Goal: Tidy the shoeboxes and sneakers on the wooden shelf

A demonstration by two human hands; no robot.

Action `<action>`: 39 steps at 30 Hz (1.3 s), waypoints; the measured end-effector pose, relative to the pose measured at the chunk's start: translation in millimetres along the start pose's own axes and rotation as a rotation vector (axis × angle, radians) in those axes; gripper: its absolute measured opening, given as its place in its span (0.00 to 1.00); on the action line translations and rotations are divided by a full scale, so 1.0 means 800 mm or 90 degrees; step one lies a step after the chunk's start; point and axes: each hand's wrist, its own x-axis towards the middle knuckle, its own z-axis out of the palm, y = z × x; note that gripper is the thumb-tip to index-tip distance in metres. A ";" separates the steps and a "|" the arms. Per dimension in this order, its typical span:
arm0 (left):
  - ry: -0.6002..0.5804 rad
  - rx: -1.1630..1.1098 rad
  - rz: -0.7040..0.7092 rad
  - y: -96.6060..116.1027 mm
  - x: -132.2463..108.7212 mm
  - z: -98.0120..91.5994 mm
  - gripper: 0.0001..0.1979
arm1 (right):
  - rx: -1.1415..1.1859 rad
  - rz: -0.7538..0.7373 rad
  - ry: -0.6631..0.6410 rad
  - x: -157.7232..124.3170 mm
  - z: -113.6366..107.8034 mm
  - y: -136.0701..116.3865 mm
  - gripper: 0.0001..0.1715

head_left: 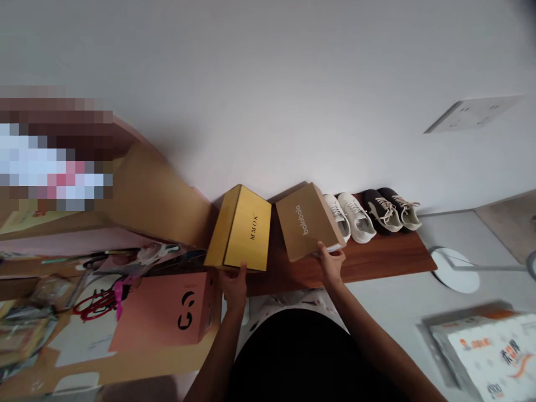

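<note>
My left hand [235, 286] grips the near edge of a yellow shoe box [247, 231] marked MMOK, thumb on its lid. In my right hand [331, 262] is the near corner of a brown cardboard shoe box [305, 223] lettered balabala; it sits tilted. Both boxes are over a reddish-brown wooden shelf [385, 257] along the wall, with a gap between them. Just right of the brown box stand white sneakers [355, 218], one partly hidden by it. Beyond them is a pair of black-and-beige sneakers [393, 209].
A pink box [163, 310], red cables [96, 304] and other clutter fill the desk at left. On the floor at right are a white package [494, 352] with orange print and a round white base [454, 271]. A socket plate [473, 114] is on the wall.
</note>
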 end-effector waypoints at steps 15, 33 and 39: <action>-0.275 0.727 0.516 -0.067 -0.001 -0.002 0.16 | -0.564 -0.737 -0.303 -0.010 -0.003 0.058 0.19; -0.353 0.405 0.177 -0.072 0.006 0.010 0.16 | -0.798 -0.504 -0.564 -0.006 0.029 0.044 0.20; -0.328 0.402 0.135 -0.069 -0.013 0.009 0.20 | -0.583 -0.476 -0.562 0.003 -0.023 0.029 0.23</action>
